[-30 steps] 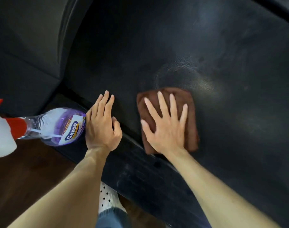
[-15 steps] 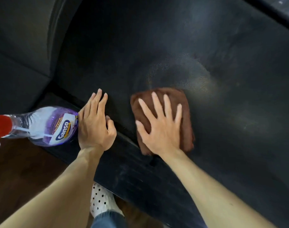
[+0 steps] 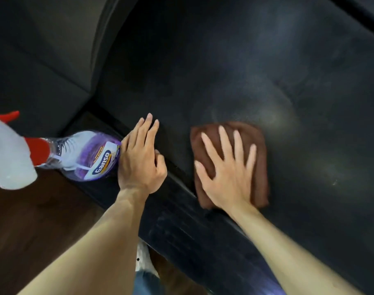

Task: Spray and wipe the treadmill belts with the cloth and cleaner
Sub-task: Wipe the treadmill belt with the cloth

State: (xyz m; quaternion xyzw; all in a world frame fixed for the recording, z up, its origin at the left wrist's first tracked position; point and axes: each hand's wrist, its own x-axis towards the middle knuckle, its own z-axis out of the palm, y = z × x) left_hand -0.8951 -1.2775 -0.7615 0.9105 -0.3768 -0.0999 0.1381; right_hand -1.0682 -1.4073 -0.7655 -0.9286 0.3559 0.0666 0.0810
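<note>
Head view, arms: both forearms reach from the near edge toward the black treadmill belt [image 3: 245,60].
Cloth: folded brown microfibre cloth [image 3: 259,145] lies flat on the belt, by its near-left side rail.
Right hand [image 3: 228,173]: fingers straight and spread, palm pressing the cloth.
Left hand [image 3: 139,160]: flat, fingers together, resting on the belt edge.
Cleaner: clear purple-labelled spray bottle with red collar [image 3: 86,156] lies sideways, touching the left hand.

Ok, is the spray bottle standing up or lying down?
Lying down: the spray bottle rests on its side by the left hand, red nozzle pointing away from the treadmill belt.
</note>
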